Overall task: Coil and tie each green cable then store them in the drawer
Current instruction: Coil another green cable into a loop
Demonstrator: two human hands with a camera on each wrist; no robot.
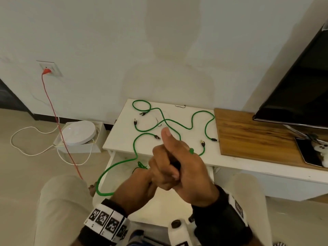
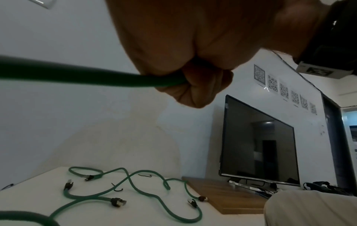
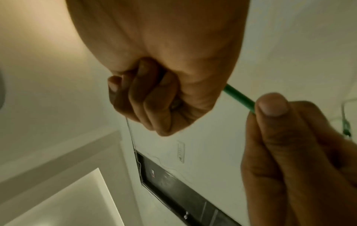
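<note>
Both hands meet in front of me above the open white drawer [image 1: 170, 197]. My left hand [image 1: 163, 169] is a fist round a green cable [image 2: 86, 76], which runs off to the left. My right hand [image 1: 191, 173] also grips it, fingers curled [image 3: 154, 99] and thumb up; a short green stretch [image 3: 239, 97] spans between the hands. The held cable hangs in a loop [image 1: 99, 181] past the drawer and back onto the white table [image 1: 120, 137]. More green cables [image 1: 177, 122] lie tangled and uncoiled there. Two black ties [image 1: 180, 106] lie among them.
A wooden board [image 1: 257, 134] and a TV [image 1: 298, 91] stand to the right, with a white game controller [image 1: 321, 148]. On the floor to the left sit a white box with a round device [image 1: 78, 134], a red cord [image 1: 58, 121] and a white cord [image 1: 21, 135]. My knees flank the drawer.
</note>
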